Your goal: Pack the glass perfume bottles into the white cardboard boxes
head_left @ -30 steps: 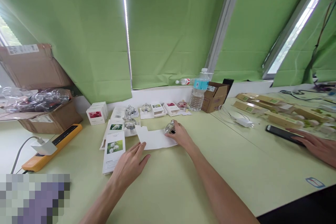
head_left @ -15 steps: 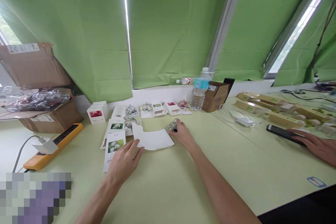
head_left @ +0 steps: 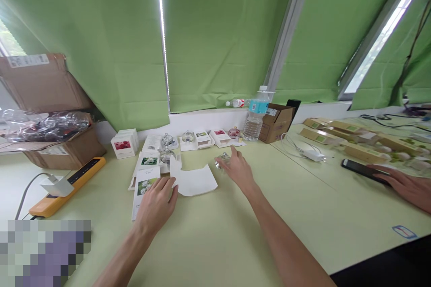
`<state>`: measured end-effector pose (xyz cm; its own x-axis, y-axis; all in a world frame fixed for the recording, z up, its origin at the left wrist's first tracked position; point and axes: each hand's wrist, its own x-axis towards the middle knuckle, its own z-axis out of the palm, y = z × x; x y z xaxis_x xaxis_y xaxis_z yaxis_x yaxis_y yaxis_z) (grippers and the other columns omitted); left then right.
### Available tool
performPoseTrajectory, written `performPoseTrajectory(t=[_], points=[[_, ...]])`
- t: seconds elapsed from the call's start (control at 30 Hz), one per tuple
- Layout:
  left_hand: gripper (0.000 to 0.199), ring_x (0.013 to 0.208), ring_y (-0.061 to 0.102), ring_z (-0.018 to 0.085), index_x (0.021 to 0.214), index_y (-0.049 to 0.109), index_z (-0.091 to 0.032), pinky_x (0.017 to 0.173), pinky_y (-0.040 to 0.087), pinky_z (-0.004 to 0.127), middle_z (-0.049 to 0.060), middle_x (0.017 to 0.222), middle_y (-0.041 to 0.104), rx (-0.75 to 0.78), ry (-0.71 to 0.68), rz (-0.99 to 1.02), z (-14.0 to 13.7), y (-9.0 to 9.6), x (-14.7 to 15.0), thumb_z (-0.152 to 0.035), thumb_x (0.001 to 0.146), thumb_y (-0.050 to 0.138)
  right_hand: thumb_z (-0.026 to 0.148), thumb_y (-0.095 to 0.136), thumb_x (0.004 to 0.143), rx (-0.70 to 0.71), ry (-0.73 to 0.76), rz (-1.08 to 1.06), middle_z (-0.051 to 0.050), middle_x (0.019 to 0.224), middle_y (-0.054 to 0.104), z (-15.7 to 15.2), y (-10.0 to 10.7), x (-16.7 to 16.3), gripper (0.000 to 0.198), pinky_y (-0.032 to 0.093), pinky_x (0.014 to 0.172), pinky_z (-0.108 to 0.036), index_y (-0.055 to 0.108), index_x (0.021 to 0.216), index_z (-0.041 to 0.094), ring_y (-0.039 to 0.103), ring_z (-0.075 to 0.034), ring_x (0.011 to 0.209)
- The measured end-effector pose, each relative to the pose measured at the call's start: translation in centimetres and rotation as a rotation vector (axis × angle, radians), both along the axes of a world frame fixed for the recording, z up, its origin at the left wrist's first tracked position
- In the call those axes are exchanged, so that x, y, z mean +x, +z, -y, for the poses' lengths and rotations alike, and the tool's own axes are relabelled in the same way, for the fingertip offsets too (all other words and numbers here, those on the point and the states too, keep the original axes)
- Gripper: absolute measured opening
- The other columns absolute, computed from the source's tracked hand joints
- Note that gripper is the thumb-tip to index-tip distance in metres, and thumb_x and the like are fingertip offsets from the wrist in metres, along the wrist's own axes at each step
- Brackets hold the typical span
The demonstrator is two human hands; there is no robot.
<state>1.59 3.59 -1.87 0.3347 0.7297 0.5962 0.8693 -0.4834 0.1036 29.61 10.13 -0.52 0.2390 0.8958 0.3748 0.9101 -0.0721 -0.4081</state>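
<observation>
Seemed mid-way through arranging: touched the white card [head_left: 197,181] at its left edge with left hand [head_left: 157,202], glass ornament [head_left: 225,156] just right of the card with right hand [head_left: 238,170]; could not tell either grip clamped or loose; probably called next for gentle handling

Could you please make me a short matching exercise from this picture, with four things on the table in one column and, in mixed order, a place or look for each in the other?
Things
1. Power strip
2. Large bottle
3. White sheet
4. Glass ornament

Places and looks
A. At the fingers of the right hand
B. Orange, with a white adapter on it
C. Its left edge at the left hand
D. Upright, with a blue label

Right pairs: 1-B, 2-D, 3-C, 4-A
</observation>
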Motion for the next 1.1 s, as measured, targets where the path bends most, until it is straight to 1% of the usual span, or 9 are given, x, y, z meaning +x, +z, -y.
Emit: performPoseTrajectory(t=[0.07, 0.13, 0.23, 0.33, 0.53, 0.7, 0.87, 1.03, 1.1], points=[[0.019, 0.098, 0.061, 0.023, 0.107, 0.055, -0.021, 0.079, 0.05, 0.038, 0.006, 0.102, 0.065, 0.026, 0.01, 0.007, 0.0, 0.1, 0.0, -0.025, 0.091, 0.044, 0.056, 0.04, 0.088, 0.142, 0.02, -0.02, -0.017, 0.121, 0.054, 0.2, 0.7, -0.1, 0.062, 0.04, 0.079, -0.033, 0.037, 0.135, 0.016, 0.054, -0.029, 0.105], [0.02, 0.1, 0.06, 0.024, 0.108, 0.054, -0.021, 0.083, 0.049, 0.04, 0.007, 0.105, 0.065, 0.055, 0.023, 0.008, 0.0, 0.1, 0.0, -0.024, 0.091, 0.045, 0.05, 0.034, 0.092, 0.205, 0.084, -0.076, -0.012, 0.113, 0.06, 0.6, 1.4, -0.4, 0.048, 0.04, 0.078, -0.031, 0.049, 0.124, 0.017, 0.058, -0.024, 0.094], [0.026, 0.108, 0.056, 0.027, 0.114, 0.052, -0.021, 0.09, 0.047, 0.044, 0.01, 0.116, 0.06, 0.089, 0.055, 0.001, 0.0, 0.3, -0.1, -0.024, 0.09, 0.046, 0.045, 0.027, 0.095, 0.059, 0.266, -0.137, -0.007, 0.092, 0.068, 1.2, 1.9, -1.3, 0.044, 0.042, 0.07, -0.028, 0.061, 0.104, 0.019, 0.061, -0.018, 0.073], [0.029, 0.116, 0.051, 0.03, 0.118, 0.05, -0.02, 0.093, 0.045, 0.047, 0.013, 0.126, 0.053, 0.105, 0.083, 0.001, 0.1, 0.6, -0.1, -0.025, 0.09, 0.046, 0.041, 0.038, 0.092, -0.056, 0.36, -0.109, -0.004, 0.088, 0.07, 1.6, 1.7, -2.4, 0.034, 0.041, 0.069, -0.027, 0.066, 0.094, 0.021, 0.062, -0.018, 0.076], [0.026, 0.102, 0.056, 0.025, 0.114, 0.053, -0.021, 0.086, 0.048, 0.04, 0.01, 0.11, 0.058, 0.158, -0.045, 0.066, 0.9, 1.1, 0.6, -0.023, 0.089, 0.049, 0.04, 0.051, 0.085, -0.188, 0.308, -0.054, -0.006, 0.077, 0.069, 1.6, 0.7, -3.1, 0.026, 0.037, 0.061, -0.028, 0.069, 0.087, 0.022, 0.061, -0.021, 0.074], [0.02, 0.092, 0.058, 0.021, 0.107, 0.056, -0.021, 0.078, 0.049, 0.035, 0.009, 0.103, 0.059, 0.052, -0.245, 0.006, 1.8, 0.4, 1.9, -0.02, 0.09, 0.046, 0.033, 0.059, 0.078, -0.296, 0.286, -0.013, -0.004, 0.065, 0.063, 1.5, -0.1, -3.2, 0.017, 0.032, 0.055, -0.026, 0.068, 0.07, 0.021, 0.057, -0.018, 0.065], [0.02, 0.087, 0.06, 0.02, 0.103, 0.058, -0.022, 0.074, 0.051, 0.036, 0.008, 0.1, 0.061, -0.004, -0.319, -0.076, 2.3, 0.2, 2.7, -0.021, 0.091, 0.043, 0.021, 0.057, 0.073, -0.411, 0.362, -0.005, 0.0, 0.05, 0.054, 1.7, -0.2, -2.9, 0.022, 0.026, 0.048, -0.024, 0.061, 0.052, 0.019, 0.046, -0.012, 0.049], [0.019, 0.102, 0.058, 0.024, 0.105, 0.057, -0.021, 0.088, 0.05, 0.043, 0.01, 0.113, 0.061, -0.026, -0.342, -0.132, 2.4, 0.2, 3.1, -0.024, 0.089, 0.047, 0.024, 0.057, 0.072, -0.516, 0.486, -0.052, -0.001, 0.05, 0.059, 2.1, 0.2, -2.2, 0.028, 0.028, 0.046, -0.024, 0.056, 0.045, 0.017, 0.044, -0.011, 0.045], [0.019, 0.102, 0.059, 0.023, 0.104, 0.058, -0.02, 0.097, 0.045, 0.046, 0.009, 0.108, 0.063, -0.045, -0.338, -0.153, 2.3, -0.2, 3.2, -0.024, 0.089, 0.047, 0.027, 0.057, 0.073, -0.55, 0.521, -0.078, -0.002, 0.051, 0.06, 2.2, 0.3, -2.0, 0.028, 0.029, 0.045, -0.024, 0.059, 0.048, 0.016, 0.045, -0.011, 0.045]])
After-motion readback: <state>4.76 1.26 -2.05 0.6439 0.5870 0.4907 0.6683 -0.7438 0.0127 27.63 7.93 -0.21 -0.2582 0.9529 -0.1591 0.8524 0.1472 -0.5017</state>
